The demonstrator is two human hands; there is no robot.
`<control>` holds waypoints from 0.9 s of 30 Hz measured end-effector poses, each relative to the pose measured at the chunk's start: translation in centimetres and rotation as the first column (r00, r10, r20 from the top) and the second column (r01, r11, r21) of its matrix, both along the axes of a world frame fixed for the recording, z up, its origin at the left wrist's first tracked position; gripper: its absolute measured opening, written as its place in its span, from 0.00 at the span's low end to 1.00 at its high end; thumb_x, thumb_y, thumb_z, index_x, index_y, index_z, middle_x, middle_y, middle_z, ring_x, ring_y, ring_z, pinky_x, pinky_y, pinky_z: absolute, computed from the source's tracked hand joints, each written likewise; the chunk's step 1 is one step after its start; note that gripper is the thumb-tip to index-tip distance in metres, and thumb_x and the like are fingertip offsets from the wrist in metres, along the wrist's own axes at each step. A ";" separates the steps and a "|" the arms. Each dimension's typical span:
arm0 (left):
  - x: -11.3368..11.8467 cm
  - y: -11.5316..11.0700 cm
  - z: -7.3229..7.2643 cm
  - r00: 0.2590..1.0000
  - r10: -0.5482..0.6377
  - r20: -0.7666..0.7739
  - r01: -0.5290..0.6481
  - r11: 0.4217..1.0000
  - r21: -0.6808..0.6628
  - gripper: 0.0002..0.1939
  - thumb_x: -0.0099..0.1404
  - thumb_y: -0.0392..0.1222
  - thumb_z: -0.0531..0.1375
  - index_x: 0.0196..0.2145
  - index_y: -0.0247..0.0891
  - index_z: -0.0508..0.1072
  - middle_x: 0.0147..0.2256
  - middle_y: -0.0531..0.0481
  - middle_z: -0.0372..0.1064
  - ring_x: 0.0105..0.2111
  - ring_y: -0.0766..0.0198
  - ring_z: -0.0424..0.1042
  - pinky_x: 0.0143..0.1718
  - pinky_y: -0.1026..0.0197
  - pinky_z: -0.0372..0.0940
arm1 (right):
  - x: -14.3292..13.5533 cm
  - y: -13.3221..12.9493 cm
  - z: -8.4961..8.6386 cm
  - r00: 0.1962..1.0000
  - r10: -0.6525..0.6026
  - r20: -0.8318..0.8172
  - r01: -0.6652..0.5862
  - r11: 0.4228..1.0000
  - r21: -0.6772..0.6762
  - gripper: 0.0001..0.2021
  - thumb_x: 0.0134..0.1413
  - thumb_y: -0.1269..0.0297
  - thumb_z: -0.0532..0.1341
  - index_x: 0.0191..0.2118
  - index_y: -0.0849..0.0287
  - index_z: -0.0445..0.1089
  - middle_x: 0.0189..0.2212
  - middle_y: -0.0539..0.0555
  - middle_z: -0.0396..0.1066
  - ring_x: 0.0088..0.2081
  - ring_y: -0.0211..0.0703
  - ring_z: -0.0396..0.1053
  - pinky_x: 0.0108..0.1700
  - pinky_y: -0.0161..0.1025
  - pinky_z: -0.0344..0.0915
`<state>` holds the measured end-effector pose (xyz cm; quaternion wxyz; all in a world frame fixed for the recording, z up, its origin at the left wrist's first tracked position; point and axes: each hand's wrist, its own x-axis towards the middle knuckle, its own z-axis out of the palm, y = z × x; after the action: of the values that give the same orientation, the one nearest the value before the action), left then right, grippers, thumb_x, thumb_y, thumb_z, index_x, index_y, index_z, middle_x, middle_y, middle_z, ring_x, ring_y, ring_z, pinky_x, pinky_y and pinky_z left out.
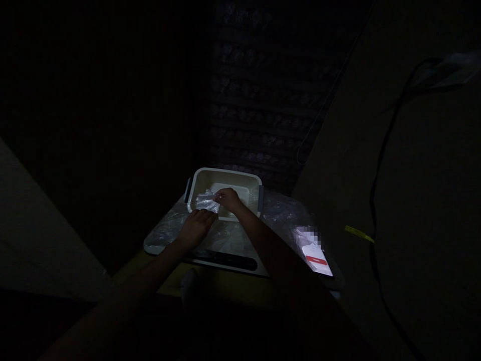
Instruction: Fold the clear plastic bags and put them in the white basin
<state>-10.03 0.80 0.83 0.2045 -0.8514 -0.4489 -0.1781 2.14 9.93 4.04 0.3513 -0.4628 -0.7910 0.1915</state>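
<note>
clear plastic bag (pixel 206 201) at the near left rim of the cream tub (pixel 246 181), on the tabletop (pixel 165 235). right hand (pixel 227 198) pinches its right edge; left hand (pixel 198 224) lies flat and spread just below it. more plastic sheeting (pixel 280 213) and a lit phone (pixel 314 250) to the right. risk: dim light and slick film, so the pinch may slip, dropping the bag into the tub.

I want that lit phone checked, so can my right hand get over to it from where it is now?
Probably yes. The right hand is at the clear plastic bag over the white tub; the phone lies beside that forearm, face up, with nothing visible between.
</note>
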 end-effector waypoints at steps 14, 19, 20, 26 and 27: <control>0.2 0.8 0.1 1.000 0.004 0.012 -0.005 0.999 0.042 0.13 0.55 0.32 0.47 0.39 0.35 0.64 0.36 0.44 0.64 0.37 0.58 0.60 0.35 0.57 0.54 | 1.4 0.0 0.4 0.992 -0.123 0.038 0.117 0.986 0.122 0.12 0.39 0.71 0.54 0.35 0.64 0.65 0.33 0.55 0.66 0.34 0.36 0.63 0.37 0.33 0.59; 0.5 1.9 0.5 0.998 0.034 0.049 -0.037 0.997 0.066 0.14 0.54 0.32 0.47 0.39 0.35 0.64 0.36 0.45 0.65 0.36 0.58 0.61 0.36 0.56 0.53 | 3.8 -0.8 1.8 0.979 -0.105 0.175 0.065 0.973 0.220 0.11 0.41 0.71 0.51 0.33 0.61 0.66 0.33 0.53 0.65 0.35 0.36 0.62 0.37 0.33 0.58; 0.6 2.1 0.6 0.997 0.046 0.058 -0.050 0.996 0.073 0.15 0.54 0.32 0.47 0.40 0.35 0.63 0.37 0.45 0.65 0.37 0.58 0.61 0.37 0.56 0.53 | 4.3 -1.1 2.1 0.975 -0.113 0.191 0.064 0.967 0.245 0.11 0.41 0.72 0.50 0.33 0.61 0.66 0.34 0.53 0.65 0.34 0.36 0.62 0.37 0.33 0.57; 1.4 3.4 0.9 0.988 0.139 0.066 -0.146 0.982 0.119 0.18 0.54 0.32 0.45 0.43 0.31 0.61 0.42 0.41 0.61 0.43 0.57 0.58 0.43 0.55 0.49 | 7.6 -3.3 3.4 0.964 -0.197 0.179 0.107 0.903 0.417 0.14 0.42 0.74 0.47 0.35 0.60 0.65 0.34 0.52 0.64 0.35 0.36 0.61 0.38 0.34 0.55; 1.5 3.5 0.9 0.985 0.158 0.069 -0.166 0.979 0.122 0.19 0.54 0.33 0.45 0.44 0.30 0.60 0.43 0.40 0.60 0.44 0.56 0.56 0.45 0.55 0.47 | 8.3 -3.6 3.3 0.961 -0.215 0.175 0.119 0.890 0.439 0.14 0.42 0.74 0.47 0.35 0.60 0.65 0.33 0.53 0.64 0.35 0.37 0.61 0.39 0.34 0.55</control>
<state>-8.49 4.32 1.77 0.2590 -0.7917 -0.5103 -0.2141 10.40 6.28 7.39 0.3696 -0.4602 -0.8043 -0.0684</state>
